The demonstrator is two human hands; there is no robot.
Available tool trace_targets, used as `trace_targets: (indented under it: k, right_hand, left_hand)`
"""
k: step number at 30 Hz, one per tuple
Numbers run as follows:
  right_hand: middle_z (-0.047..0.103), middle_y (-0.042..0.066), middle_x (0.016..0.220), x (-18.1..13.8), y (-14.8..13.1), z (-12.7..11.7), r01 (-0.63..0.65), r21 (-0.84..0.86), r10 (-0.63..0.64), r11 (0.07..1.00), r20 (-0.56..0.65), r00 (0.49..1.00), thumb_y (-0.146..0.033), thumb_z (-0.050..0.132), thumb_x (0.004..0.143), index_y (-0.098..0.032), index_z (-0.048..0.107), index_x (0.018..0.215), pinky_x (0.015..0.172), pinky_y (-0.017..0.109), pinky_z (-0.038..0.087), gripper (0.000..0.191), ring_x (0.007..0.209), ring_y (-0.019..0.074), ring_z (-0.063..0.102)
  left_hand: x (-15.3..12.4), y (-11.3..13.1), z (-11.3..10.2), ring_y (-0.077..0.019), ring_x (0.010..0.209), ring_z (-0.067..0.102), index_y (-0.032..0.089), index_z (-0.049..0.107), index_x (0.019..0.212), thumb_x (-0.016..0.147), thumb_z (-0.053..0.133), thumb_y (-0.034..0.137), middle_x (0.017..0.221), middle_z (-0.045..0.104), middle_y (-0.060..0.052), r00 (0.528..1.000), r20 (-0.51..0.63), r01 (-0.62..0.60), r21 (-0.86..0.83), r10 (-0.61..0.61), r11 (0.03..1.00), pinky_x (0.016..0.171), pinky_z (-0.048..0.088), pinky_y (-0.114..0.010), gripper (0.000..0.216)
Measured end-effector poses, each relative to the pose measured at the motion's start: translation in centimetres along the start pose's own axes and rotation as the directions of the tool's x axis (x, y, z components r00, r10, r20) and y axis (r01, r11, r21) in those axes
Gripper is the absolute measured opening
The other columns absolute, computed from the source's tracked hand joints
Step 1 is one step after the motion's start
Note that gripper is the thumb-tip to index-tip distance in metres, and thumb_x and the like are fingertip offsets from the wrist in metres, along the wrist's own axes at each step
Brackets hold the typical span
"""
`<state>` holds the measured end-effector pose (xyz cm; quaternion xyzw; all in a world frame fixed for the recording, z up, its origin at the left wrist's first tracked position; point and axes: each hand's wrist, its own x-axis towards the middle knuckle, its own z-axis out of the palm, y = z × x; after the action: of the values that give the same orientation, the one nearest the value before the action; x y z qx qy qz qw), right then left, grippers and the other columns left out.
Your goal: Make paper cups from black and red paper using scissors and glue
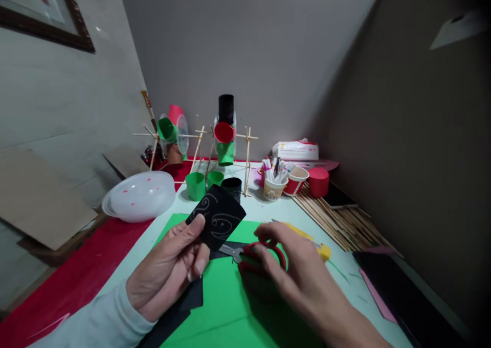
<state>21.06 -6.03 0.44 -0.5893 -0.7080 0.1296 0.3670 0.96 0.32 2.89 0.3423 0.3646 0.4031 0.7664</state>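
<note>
Left hand (172,261) pinches a black piece (224,220) firmly, thumb over its near face, fingers behind; the piece tilts up, curved, with pale scrolls on the visible side. Whether its edges are joined into a roll, can't tell. Right hand (299,266), just right of that grip, hangs over the red-handled scissors (283,258), thumb and forefinger apart; can't tell if it has hold of the handles. Blades point left, beneath the piece. Below both hands, a green sheet (222,297), with black scraps (192,294) by the left wrist. Beyond the right hand, a yellow cutter (325,252). Past the held piece stand two green rolls, one left (196,187) and one right (215,178), and a black roll (232,185) with similar pale marks. Farther right of these, a cup of markers (274,189). Farthest, stick frames (248,159) carry coloured tubes: black (226,108), red (224,132) and green (225,154) on the straight-ahead one. My reading: part-way. Decoration on the held piece looks done, at least on this side; the three standing rolls look formed but are not on the frames, so fixing appears left.
</note>
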Motion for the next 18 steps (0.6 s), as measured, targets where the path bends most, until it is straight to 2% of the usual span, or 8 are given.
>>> trace_targets:
  k: [2, 4, 8, 11, 13, 15, 17, 18]
  right_hand:
    - [0.069, 0.012, 0.098, 0.0, 0.6, 0.9, 0.078, -0.226, -0.030, 0.971, 0.210, 0.977, -0.018, 0.055, 0.095, -0.018, 0.064, 0.100, 0.075, 0.045, 0.057, 0.011, 0.088, 0.0292, 0.066]
    - [0.070, 0.012, 0.098, -0.2, 1.2, 2.0, 0.170, -0.375, -0.048, 0.911, 0.312, 0.949, -0.012, 0.054, 0.093, -0.017, 0.066, 0.102, 0.076, 0.047, 0.057, 0.015, 0.091, 0.0320, 0.066]
    - [0.071, 0.011, 0.103, -0.6, 2.4, 3.3, 0.258, -0.453, -0.133, 0.854, 0.290, 0.948, -0.009, 0.051, 0.096, -0.018, 0.064, 0.116, 0.077, 0.041, 0.058, 0.026, 0.092, 0.0287, 0.067]
    - [0.071, 0.010, 0.099, -0.9, 3.0, 3.7, 0.255, -0.457, -0.170, 0.852, 0.218, 0.961, -0.009, 0.051, 0.095, -0.018, 0.062, 0.118, 0.076, 0.039, 0.057, 0.028, 0.089, 0.0272, 0.067]
    - [0.070, 0.010, 0.097, -0.9, 2.9, 3.7, 0.212, -0.390, -0.174, 0.896, 0.130, 0.976, -0.012, 0.051, 0.095, -0.020, 0.062, 0.114, 0.073, 0.039, 0.057, 0.024, 0.086, 0.0271, 0.067]
    - [0.069, 0.011, 0.099, -0.8, 2.3, 3.3, 0.133, -0.206, -0.134, 0.969, 0.010, 0.991, -0.019, 0.051, 0.095, -0.022, 0.060, 0.113, 0.072, 0.037, 0.057, 0.020, 0.085, 0.0257, 0.068]
    - [0.069, 0.009, 0.101, -0.6, 1.3, 2.6, 0.010, 0.071, -0.003, 0.997, -0.093, 0.996, -0.030, 0.054, 0.097, -0.024, 0.059, 0.112, 0.072, 0.033, 0.059, 0.018, 0.083, 0.0227, 0.069]
    - [0.070, 0.008, 0.099, -0.5, 0.8, 2.1, -0.063, 0.217, 0.091, 0.974, -0.118, 0.989, -0.036, 0.058, 0.095, -0.026, 0.059, 0.112, 0.072, 0.031, 0.059, 0.020, 0.082, 0.0216, 0.070]
  left_hand:
    - [-0.1, 0.6, -0.3, -0.0030, 0.031, 0.033, 0.019, 0.049, 0.055, 0.046, 0.099, 0.048, 0.030, 0.046, 0.006, 1.000, -0.007, -0.019, -0.030, 0.019, 0.999, 0.032, 0.024, -0.012, 0.058]
    - [-0.4, 1.0, -0.9, -0.0023, 0.029, 0.032, 0.018, 0.049, 0.055, 0.046, 0.099, 0.048, 0.029, 0.047, 0.006, 0.999, -0.014, -0.036, -0.057, 0.035, 0.998, 0.031, 0.020, -0.012, 0.058]
    - [-0.9, 1.6, -2.2, -0.0015, 0.028, 0.030, 0.018, 0.050, 0.055, 0.049, 0.099, 0.044, 0.028, 0.045, 0.006, 0.998, -0.037, -0.056, -0.126, 0.051, 0.990, 0.032, 0.017, -0.013, 0.056]
    - [-1.1, 2.0, -2.4, -0.0017, 0.028, 0.030, 0.019, 0.048, 0.055, 0.046, 0.101, 0.041, 0.028, 0.045, 0.007, 0.995, -0.069, -0.088, -0.157, 0.078, 0.984, 0.031, 0.017, -0.013, 0.058]
    - [-1.2, 2.2, -2.3, -0.0014, 0.029, 0.030, 0.019, 0.045, 0.054, 0.045, 0.101, 0.040, 0.028, 0.045, 0.007, 0.992, -0.090, -0.104, -0.165, 0.090, 0.981, 0.032, 0.017, -0.013, 0.060]
    - [-1.3, 2.4, -2.2, -0.0012, 0.029, 0.029, 0.020, 0.044, 0.054, 0.047, 0.100, 0.040, 0.028, 0.045, 0.007, 0.991, -0.101, -0.109, -0.170, 0.093, 0.979, 0.032, 0.017, -0.014, 0.061]
    - [-1.5, 2.5, -2.2, -0.0013, 0.030, 0.029, 0.020, 0.046, 0.055, 0.049, 0.100, 0.041, 0.029, 0.045, 0.007, 0.992, -0.087, -0.109, -0.172, 0.095, 0.979, 0.033, 0.016, -0.014, 0.058]
    - [-1.6, 2.4, -2.2, -0.0013, 0.030, 0.028, 0.020, 0.047, 0.055, 0.050, 0.099, 0.042, 0.028, 0.045, 0.007, 0.993, -0.074, -0.106, -0.171, 0.095, 0.979, 0.033, 0.016, -0.015, 0.057]
